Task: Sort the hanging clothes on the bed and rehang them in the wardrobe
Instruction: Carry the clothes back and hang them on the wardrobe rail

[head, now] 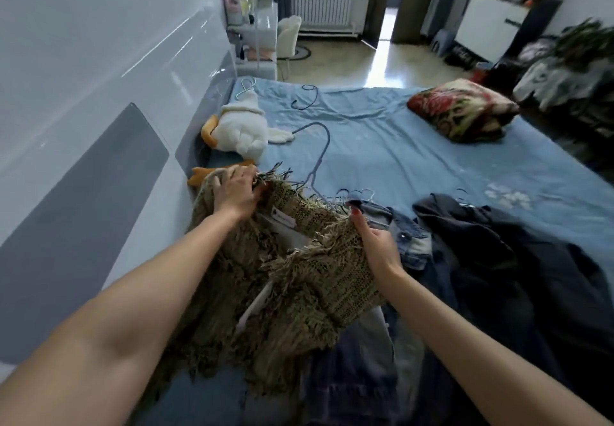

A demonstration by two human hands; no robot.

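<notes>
An olive-green fringed knit garment (299,279) lies spread on the blue bed (398,146) in front of me. My left hand (237,191) grips its left shoulder near the collar. My right hand (373,238) pinches its right edge. A blue wire hanger (320,159) lies just beyond the collar, its lower end reaching the knit. To the right is a pile of denim clothes (398,236) and a dark navy garment (518,259), with several hanger hooks poking out at the top.
A white plush duck (242,130) lies against the wall on the left. A floral pillow (461,110) sits at the far right of the bed. Two loose hangers (307,98) lie farther up the sheet. The padded wall panel (99,176) borders the bed on the left.
</notes>
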